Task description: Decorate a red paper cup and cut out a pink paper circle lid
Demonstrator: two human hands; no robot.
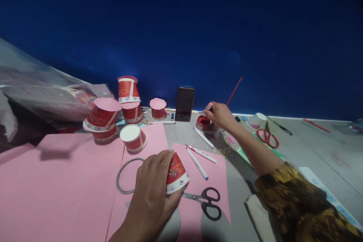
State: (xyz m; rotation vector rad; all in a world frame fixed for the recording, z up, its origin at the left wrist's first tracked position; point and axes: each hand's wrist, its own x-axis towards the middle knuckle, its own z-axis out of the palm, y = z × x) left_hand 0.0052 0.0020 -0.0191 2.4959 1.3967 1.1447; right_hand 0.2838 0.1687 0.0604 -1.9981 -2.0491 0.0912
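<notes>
My left hand (153, 181) is wrapped round a red paper cup (177, 172) with a white rim band and small blue marks on it. The cup lies tilted low over the pink paper sheet (211, 172). Black-handled scissors (208, 200) lie just right of it, their blade tips hidden behind the hand. Farther off, my right hand (220, 116) pinches a marker (209, 106) with a pink end, mostly covered by the fingers. It is above a small red pot (203, 121) with dark red inside; whether they touch I cannot tell.
Decorated red cups with pink paper discs (107, 104) stand stacked at the left back. A phone (185, 104) leans upright against the blue wall. Loose markers (197, 163), a grey ring (120, 181), red-handled scissors (267, 138) and a white cup (256, 120) lie about.
</notes>
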